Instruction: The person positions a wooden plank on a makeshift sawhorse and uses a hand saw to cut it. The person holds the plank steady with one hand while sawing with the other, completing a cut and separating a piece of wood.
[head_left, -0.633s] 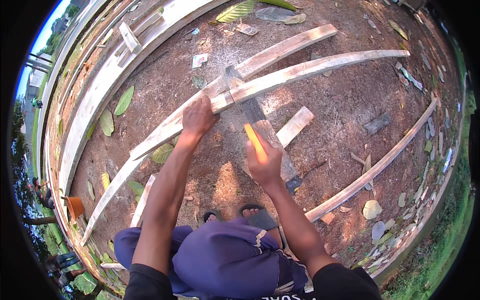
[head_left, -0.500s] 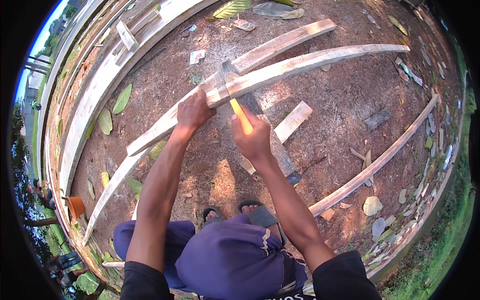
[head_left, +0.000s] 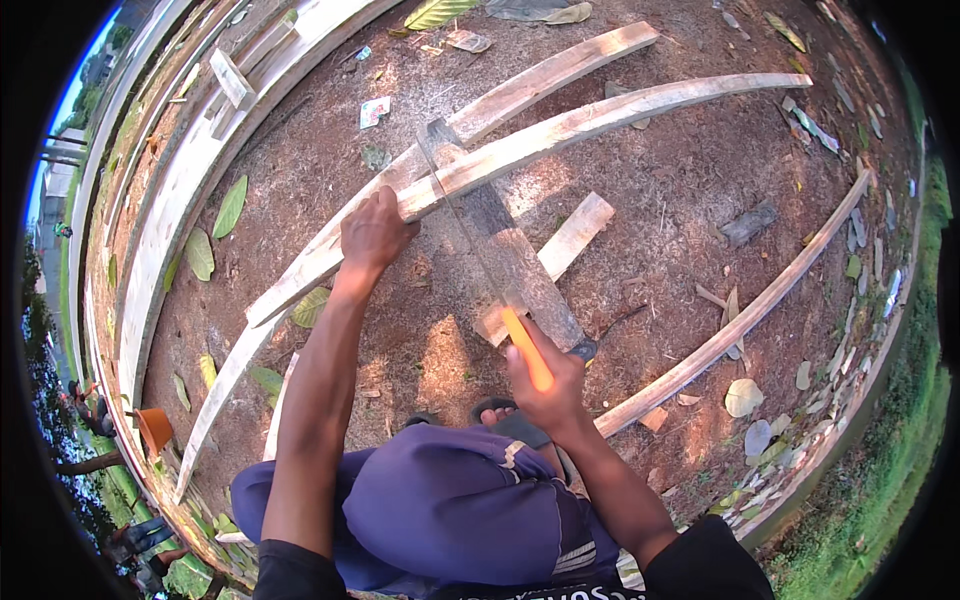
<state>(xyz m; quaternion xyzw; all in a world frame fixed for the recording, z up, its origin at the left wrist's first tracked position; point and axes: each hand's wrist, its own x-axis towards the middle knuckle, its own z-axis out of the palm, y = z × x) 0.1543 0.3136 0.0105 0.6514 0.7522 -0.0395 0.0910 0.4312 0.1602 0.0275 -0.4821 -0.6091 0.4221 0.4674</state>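
My right hand is wrapped round the yellow-orange handle of a handsaw. Its thin blade slants up and away across a long pale wooden strip, close to the strip's left end. Just left of the blade, my left hand is closed over that end and presses it down. Another pale strip passes beneath and crosses it. Under the cut lies a dusty grey board, pointing back toward my feet. Sawdust is scattered around it.
A short offcut lies beside the grey board. Another long strip rests on the dirt at right. Long planks are stacked at left, near an orange-brown pot. Dry leaves dot the ground.
My right hand has pulled the saw back toward me and slightly right, so much more of the blade shows on the near side of the strip. My left hand stays on the strip.
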